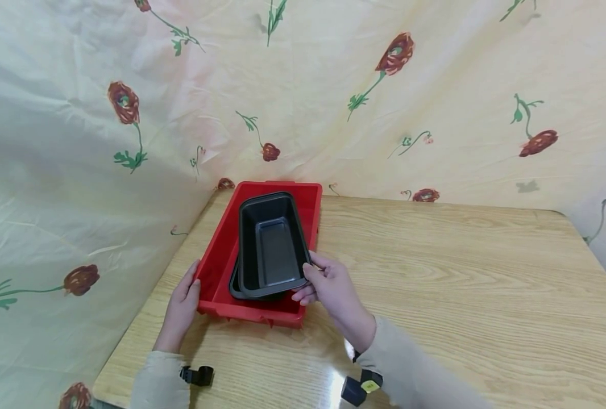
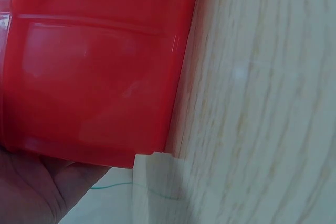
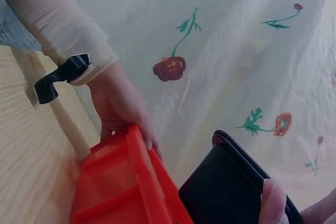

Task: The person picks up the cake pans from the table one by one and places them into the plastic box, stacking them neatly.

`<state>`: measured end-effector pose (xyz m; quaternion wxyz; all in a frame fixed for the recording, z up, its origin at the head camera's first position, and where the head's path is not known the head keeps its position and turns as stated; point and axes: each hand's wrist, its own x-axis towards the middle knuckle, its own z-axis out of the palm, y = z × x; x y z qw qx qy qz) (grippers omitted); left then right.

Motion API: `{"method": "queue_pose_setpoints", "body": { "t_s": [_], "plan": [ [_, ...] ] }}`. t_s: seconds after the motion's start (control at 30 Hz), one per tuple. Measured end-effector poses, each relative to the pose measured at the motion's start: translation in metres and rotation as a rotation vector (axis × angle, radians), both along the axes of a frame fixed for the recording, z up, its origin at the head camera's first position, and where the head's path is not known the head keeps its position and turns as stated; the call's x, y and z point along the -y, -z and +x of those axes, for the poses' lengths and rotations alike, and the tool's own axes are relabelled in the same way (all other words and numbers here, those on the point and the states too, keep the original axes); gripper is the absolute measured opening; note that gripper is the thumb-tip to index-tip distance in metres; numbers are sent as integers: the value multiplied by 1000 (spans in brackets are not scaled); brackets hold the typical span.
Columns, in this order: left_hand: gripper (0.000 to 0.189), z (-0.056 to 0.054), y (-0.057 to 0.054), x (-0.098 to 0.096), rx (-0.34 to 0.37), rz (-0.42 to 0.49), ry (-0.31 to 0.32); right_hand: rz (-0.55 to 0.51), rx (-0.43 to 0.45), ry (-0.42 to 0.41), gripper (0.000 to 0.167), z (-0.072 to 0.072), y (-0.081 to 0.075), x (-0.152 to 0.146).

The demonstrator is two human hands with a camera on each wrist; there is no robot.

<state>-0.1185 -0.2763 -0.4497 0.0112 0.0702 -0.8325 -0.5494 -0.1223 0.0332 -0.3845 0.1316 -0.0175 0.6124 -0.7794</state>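
A red plastic tray [image 1: 221,244] stands on the wooden table at the left. My left hand [image 1: 180,309] grips its near left corner; the left wrist view shows the thumb side of that hand [image 2: 31,187] at the tray's wall. With my right hand [image 1: 336,287] I pinch the near right corner of a black loaf pan [image 1: 277,250], thumb on the rim and fingers beneath. The pan is tilted over the tray. Under it, a second dark pan [image 1: 234,284] lies in the tray, mostly hidden. In the right wrist view the held pan [image 3: 226,182] shows its outer side.
The wooden table [image 1: 451,272] extends far to the right. A flower-patterned cloth [image 1: 308,102] hangs behind the table and along its left side. Each wrist wears a black camera mount [image 1: 198,375].
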Motion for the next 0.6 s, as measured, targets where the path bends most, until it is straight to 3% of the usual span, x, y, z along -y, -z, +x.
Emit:
{"method": "queue_pose_setpoints", "body": {
  "t_s": [0.6],
  "plan": [
    [51,0,1,-2,-19,-2,-12,-31,36,-31,45,-4,19,25]
  ]
}}
